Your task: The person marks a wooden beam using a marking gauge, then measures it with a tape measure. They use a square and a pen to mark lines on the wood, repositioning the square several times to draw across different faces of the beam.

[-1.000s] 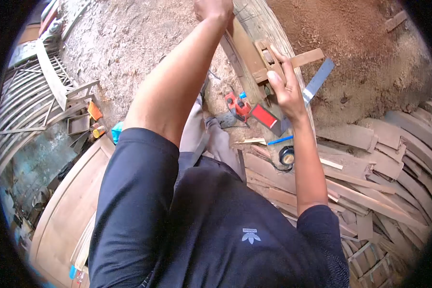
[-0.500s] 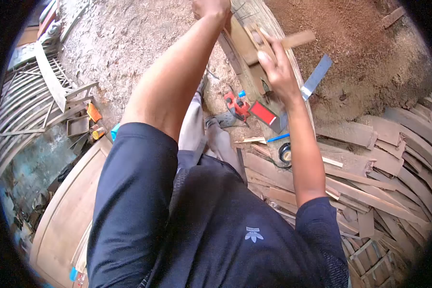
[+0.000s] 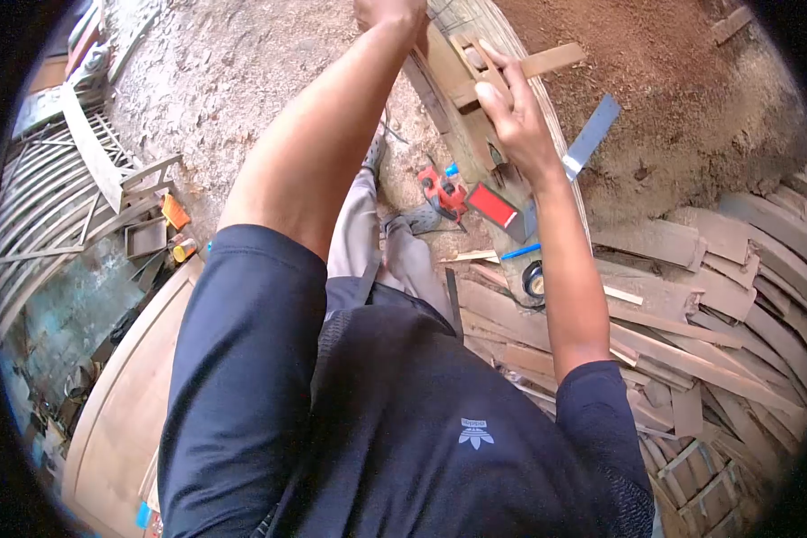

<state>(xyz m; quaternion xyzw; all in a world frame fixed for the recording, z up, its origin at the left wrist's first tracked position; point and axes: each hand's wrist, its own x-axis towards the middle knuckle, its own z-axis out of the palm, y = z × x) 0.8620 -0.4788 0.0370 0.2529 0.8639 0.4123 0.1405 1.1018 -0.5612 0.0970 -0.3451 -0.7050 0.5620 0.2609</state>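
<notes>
My right hand [image 3: 516, 108] is wrapped round a wooden marking gauge [image 3: 477, 59], whose wooden bar [image 3: 553, 60] sticks out to the right. The tool rests against a flat wooden piece [image 3: 448, 67] on the long wooden bench [image 3: 511, 40]. At the top edge of the view, my left hand [image 3: 390, 11] is closed at the far left end of that wooden piece; its fingers are partly cut off, and what they grip is hidden.
On the bench lie a red-and-grey box [image 3: 493, 206], a blue pencil [image 3: 520, 253], a round black tape [image 3: 533, 280] and a metal blade [image 3: 592, 136]. A red power tool [image 3: 444, 193] sits by my feet. Wood offcuts [image 3: 690, 359] fill the lower right.
My right hand and the wooden tool have shifted slightly up and to the left, and the bar is tilted a little differently. My left hand has barely moved.
</notes>
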